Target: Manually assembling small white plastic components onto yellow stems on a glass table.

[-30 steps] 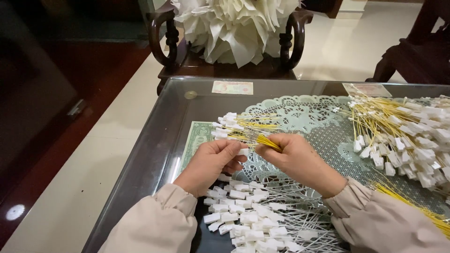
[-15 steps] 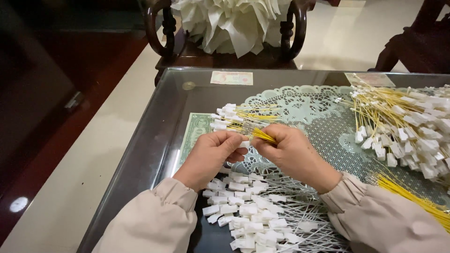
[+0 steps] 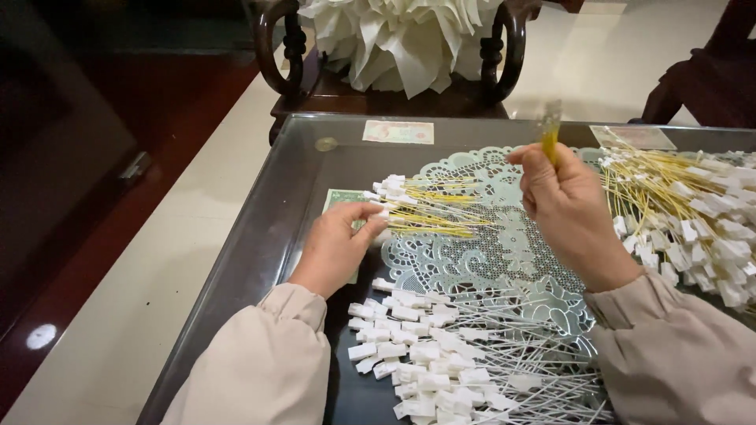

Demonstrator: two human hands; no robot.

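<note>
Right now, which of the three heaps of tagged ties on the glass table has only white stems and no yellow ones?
The heap nearest the person, between the two sleeves: its stems are all white. The small bundle by the left hand and the big heap at right have yellow stems.

home living room | glass-topped table (image 3: 260, 236), lace doily (image 3: 488, 236), carved wooden chair (image 3: 291, 71), tiled floor (image 3: 118, 315)

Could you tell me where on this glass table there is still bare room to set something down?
Free: the far strip of the table around the banknote, and the doily between the left hand and right hand. Crowded: the near edge under the white ties, and the right side under the yellow ties.
</note>
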